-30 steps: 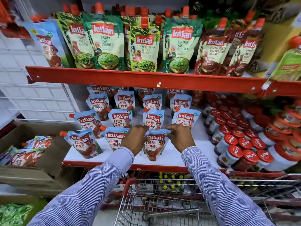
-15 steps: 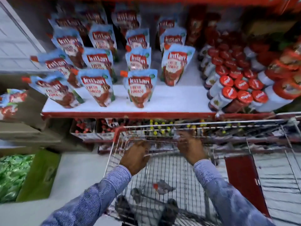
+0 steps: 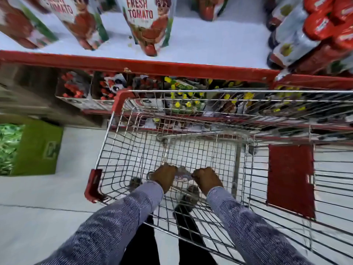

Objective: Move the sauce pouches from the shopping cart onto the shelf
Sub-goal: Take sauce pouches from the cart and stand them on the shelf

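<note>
Head view: we are leaning over the shopping cart [image 3: 122, 142] with both arms reaching down to its wire floor, because what is left of the sauce pouches lies at the very bottom of the basket. Our left hand [image 3: 164, 177] and right hand [image 3: 205, 178] sit close together there, knuckles up, one at each end of a small pale pouch [image 3: 182, 175] that shows only as a sliver between them; most of it is hidden and blurred, so we cannot read its label. We take it from both ends, we judge, because a soft stand-up pouch sags and folds if lifted by one corner. As for the grip, both hands are curled tight, fingers tucked under and out of sight, and each seems to be clasping an edge of that pouch, though the contact itself is hidden under the knuckles. The rest of the cart floor looks bare, so we judge this to be among the last to move. Above the cart's far rim, the shelf [image 3: 210, 43] carries a row of tomato pouches [image 3: 147, 25] standing upright near its red front lip, faces outward, with open white space to their right before the red-capped jars [image 3: 298, 31], likely where the next pouch belongs.
</note>
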`<control>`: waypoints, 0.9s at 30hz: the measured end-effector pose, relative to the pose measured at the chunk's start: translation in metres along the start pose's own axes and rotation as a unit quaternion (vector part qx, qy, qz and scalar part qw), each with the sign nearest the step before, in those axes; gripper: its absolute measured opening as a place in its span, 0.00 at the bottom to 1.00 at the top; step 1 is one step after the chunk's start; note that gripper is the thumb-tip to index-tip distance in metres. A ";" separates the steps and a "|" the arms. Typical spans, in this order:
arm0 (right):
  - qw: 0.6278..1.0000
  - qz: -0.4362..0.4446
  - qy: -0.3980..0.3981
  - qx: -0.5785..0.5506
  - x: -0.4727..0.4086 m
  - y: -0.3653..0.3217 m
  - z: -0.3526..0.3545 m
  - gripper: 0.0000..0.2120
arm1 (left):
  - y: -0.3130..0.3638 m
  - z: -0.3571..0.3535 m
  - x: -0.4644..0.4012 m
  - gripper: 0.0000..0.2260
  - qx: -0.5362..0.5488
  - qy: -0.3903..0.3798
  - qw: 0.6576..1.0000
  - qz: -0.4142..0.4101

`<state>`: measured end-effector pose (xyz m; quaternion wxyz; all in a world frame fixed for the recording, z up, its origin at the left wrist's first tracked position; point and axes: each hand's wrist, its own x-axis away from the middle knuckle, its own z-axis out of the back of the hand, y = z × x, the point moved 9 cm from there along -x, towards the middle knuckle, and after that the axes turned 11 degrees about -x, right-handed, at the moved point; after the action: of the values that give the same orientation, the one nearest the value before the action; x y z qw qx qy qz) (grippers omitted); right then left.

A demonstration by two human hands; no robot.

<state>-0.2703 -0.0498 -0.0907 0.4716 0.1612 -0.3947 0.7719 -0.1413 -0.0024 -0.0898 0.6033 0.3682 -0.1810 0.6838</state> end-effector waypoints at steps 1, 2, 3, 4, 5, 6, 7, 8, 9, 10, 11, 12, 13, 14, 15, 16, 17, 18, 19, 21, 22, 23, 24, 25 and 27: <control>1.000 0.003 0.007 0.014 0.001 -0.002 0.005 0.08 | 0.002 0.007 0.003 0.09 0.001 0.016 1.000 -0.002; 0.999 0.011 0.013 0.033 0.002 -0.005 0.011 0.09 | 0.006 0.019 0.010 0.08 0.003 0.032 0.999 -0.007; 0.999 0.020 0.021 0.044 0.005 -0.009 0.020 0.09 | 0.009 0.032 0.017 0.09 0.006 0.049 0.999 -0.014; 0.998 0.031 0.035 0.039 0.010 -0.016 0.034 0.09 | 0.011 0.047 0.026 0.09 0.010 0.065 0.998 -0.022; 0.998 0.038 0.053 0.016 0.017 -0.023 0.053 0.08 | 0.014 0.064 0.037 0.09 0.019 0.080 0.996 -0.027; 0.996 0.051 0.073 -0.011 0.025 -0.030 0.072 0.08 | 0.016 0.080 0.048 0.09 0.025 0.091 0.995 -0.034; 0.993 0.070 0.091 -0.026 0.035 -0.042 0.094 0.08 | 0.019 0.099 0.062 0.08 0.032 0.113 0.992 -0.046; 0.990 0.085 0.104 -0.042 0.047 -0.054 0.116 0.08 | 0.021 0.119 0.078 0.08 0.042 0.137 0.988 -0.054; 0.987 0.093 0.118 -0.058 0.057 -0.064 0.137 0.07 | 0.022 0.139 0.094 0.07 0.049 0.161 0.984 -0.058; 0.982 0.105 0.137 -0.072 0.068 -0.075 0.160 0.07 | 0.023 0.161 0.110 0.08 0.057 0.190 0.978 -0.065; 0.978 0.112 0.154 -0.080 0.076 -0.084 0.179 0.06 | 0.025 0.179 0.123 0.08 0.062 0.216 0.972 -0.073; 0.972 0.128 0.177 -0.090 0.086 -0.095 0.200 0.05 | 0.026 0.200 0.135 0.09 0.063 0.244 0.964 -0.080; 0.965 0.141 0.196 -0.107 0.095 -0.104 0.220 0.05 | 0.026 0.220 0.147 0.09 0.064 0.269 0.958 -0.082; 0.958 0.155 0.207 -0.125 0.103 -0.113 0.239 0.04 | 0.027 0.240 0.157 0.10 0.063 0.293 0.950 -0.084; 0.950 0.170 0.222 -0.137 0.111 -0.123 0.261 0.04 | 0.028 0.261 0.168 0.10 0.061 0.323 0.940 -0.090; 0.942 0.187 0.241 -0.137 0.119 -0.132 0.281 0.03 | 0.028 0.279 0.177 0.12 0.057 0.349 0.931 -0.093; 0.931 0.205 0.270 -0.135 0.128 -0.142 0.305 0.02 | 0.029 0.300 0.186 0.13 0.050 0.374 0.921 -0.097; 0.918 0.226 0.295 -0.137 0.137 -0.151 0.328 0.02 | 0.031 0.320 0.196 0.13 0.044 0.395 0.912 -0.099; 0.908 0.237 0.316 -0.140 0.144 -0.157 0.348 0.03 | 0.033 0.338 0.204 0.13 0.038 0.413 0.904 -0.103; 0.894 0.256 0.339 -0.141 0.149 -0.167 0.375 0.04 | 0.038 0.366 0.213 0.13 0.048 0.443 0.888 -0.114; 0.892 0.261 0.337 -0.148 0.148 -0.171 0.381 0.03 | 0.039 0.371 0.214 0.13 0.049 0.450 0.884 -0.115; 0.892 0.259 0.335 -0.156 0.148 -0.172 0.383 0.02 | 0.043 0.375 0.215 0.12 0.042 0.455 0.882 -0.115; 0.893 0.250 0.340 -0.156 0.146 -0.170 0.386 0.02 | 0.044 0.377 0.213 0.11 0.032 0.458 0.882 -0.108; 0.893 0.243 0.349 -0.148 0.144 -0.170 0.393 0.02 | 0.045 0.383 0.210 0.10 0.020 0.466 0.879 -0.100; 0.893 0.254 0.346 -0.133 0.134 -0.177 0.404 0.02 | 0.050 0.400 0.206 0.09 0.024 0.460 0.881 -0.106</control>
<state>-0.2361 -0.2332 0.3306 0.3828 -0.2860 -0.3337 0.8126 -0.0757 -0.1469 0.3342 0.6785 0.0438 0.1731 0.7126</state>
